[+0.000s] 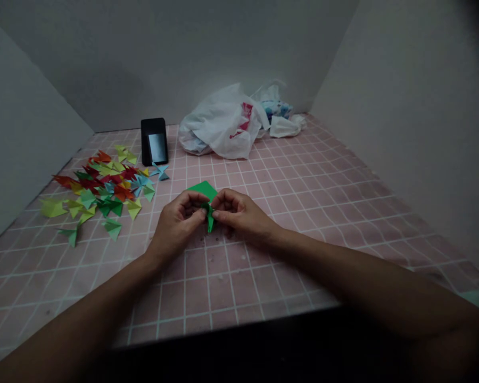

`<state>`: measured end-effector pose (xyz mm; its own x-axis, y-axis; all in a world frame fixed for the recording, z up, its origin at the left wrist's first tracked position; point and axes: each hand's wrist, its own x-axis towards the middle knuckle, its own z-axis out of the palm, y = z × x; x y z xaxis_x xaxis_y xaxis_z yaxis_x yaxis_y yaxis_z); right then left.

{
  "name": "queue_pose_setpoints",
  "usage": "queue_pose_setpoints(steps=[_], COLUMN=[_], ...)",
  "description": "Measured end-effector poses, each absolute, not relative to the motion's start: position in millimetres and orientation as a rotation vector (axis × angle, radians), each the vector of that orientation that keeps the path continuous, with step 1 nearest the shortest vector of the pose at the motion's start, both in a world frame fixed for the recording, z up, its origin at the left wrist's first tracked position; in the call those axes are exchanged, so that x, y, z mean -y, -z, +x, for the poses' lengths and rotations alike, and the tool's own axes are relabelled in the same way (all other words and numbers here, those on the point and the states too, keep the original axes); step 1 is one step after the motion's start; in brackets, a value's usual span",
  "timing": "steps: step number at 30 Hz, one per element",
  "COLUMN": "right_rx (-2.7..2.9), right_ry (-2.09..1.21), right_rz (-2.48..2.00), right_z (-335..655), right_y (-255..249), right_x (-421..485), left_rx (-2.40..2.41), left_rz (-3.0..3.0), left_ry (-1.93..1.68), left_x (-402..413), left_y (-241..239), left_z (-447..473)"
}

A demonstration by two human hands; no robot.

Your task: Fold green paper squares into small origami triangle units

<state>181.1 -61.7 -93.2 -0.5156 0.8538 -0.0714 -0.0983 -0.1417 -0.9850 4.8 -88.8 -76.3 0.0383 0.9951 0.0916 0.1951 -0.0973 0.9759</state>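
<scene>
Between my two hands is a small folded piece of green paper (210,221), narrow and pointed at its lower end. My left hand (182,213) pinches it from the left with thumb and forefinger. From the other side my right hand (239,211) grips it the same way, so the fingertips of both hands nearly meet. Part of the folded paper is hidden by the fingers. Just beyond my hands a flat green paper sheet (203,188) lies on the table, partly covered by them.
Many folded paper pieces (104,186) in several colours lie heaped at the left. Behind them a black phone-like device (154,141) leans upright. White plastic bags (223,122) sit at the back, near the wall. A pink checked cloth (303,186) covers the table.
</scene>
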Motion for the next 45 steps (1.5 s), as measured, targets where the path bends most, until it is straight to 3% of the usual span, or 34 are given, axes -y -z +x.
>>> queue_pose_setpoints(steps=[45], right_rx=[1.480], right_ry=[-1.705], right_rz=[-0.930], right_z=[181.4], right_y=[89.1], right_x=[63.3], left_rx=[-1.301], left_rz=[1.499], left_ry=[-1.137], left_x=[90.4], left_y=[74.5], left_z=[3.8])
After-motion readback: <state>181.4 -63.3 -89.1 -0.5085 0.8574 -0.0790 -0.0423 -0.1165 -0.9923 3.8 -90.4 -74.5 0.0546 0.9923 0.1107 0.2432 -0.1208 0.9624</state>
